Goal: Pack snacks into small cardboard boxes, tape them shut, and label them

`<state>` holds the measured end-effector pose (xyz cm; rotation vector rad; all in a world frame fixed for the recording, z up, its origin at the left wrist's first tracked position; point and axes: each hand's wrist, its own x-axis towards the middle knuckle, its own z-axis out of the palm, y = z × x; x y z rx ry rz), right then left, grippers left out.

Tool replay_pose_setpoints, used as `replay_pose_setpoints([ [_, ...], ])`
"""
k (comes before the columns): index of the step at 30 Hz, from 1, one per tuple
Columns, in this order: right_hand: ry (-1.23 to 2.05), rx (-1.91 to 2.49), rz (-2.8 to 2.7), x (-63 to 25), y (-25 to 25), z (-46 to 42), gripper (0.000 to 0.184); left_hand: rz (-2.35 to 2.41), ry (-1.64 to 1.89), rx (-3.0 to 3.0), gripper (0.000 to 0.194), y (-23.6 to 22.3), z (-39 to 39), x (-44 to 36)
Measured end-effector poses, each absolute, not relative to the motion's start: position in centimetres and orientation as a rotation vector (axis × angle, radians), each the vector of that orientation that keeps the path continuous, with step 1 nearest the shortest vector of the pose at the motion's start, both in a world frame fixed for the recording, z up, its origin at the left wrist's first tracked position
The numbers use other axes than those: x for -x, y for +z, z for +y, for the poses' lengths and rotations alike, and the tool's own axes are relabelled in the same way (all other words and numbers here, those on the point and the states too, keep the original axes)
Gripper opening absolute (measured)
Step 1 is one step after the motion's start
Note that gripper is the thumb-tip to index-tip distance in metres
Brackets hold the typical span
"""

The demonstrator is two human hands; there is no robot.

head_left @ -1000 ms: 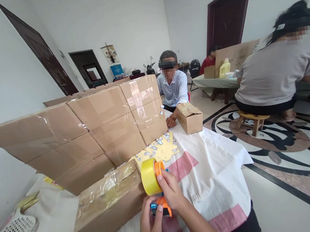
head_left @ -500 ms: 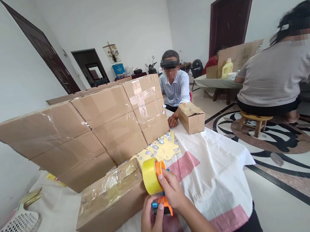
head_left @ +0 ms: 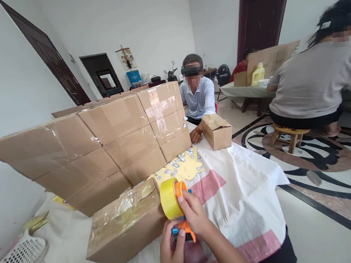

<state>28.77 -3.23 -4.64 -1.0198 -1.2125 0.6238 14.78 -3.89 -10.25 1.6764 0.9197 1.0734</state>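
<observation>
Both my hands are on an orange and blue tape dispenser [head_left: 186,225] that carries a roll of yellow packing tape [head_left: 169,200]. My left hand [head_left: 172,247] grips the dispenser's lower end, where the blue and dark parts are. Higher up, my right hand [head_left: 194,213] is closed on the orange hub beside the roll. Just left of the tape lies a taped cardboard box [head_left: 127,229]. Behind the roll, yellow paper sheets [head_left: 187,167] with small printed pieces rest on the cloth.
A wall of taped cardboard boxes [head_left: 125,143] stands across the table. At the far side, a person [head_left: 198,97] sits with a hand by a small box [head_left: 217,132]. A white perforated basket [head_left: 17,260] is at left. Another person [head_left: 321,80] sits on a stool at right.
The view has shifted very slightly. My hands and the tape dispenser keep nearly the same position and grip.
</observation>
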Motion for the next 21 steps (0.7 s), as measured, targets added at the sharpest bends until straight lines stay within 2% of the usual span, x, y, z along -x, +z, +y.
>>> replay_pose_setpoints([
  [21,0.629,1.016,-1.236,-29.21,-4.46,-3.48,0.04,0.99,1.132,-1.531,0.043,-9.33,-3.9,-15.1],
])
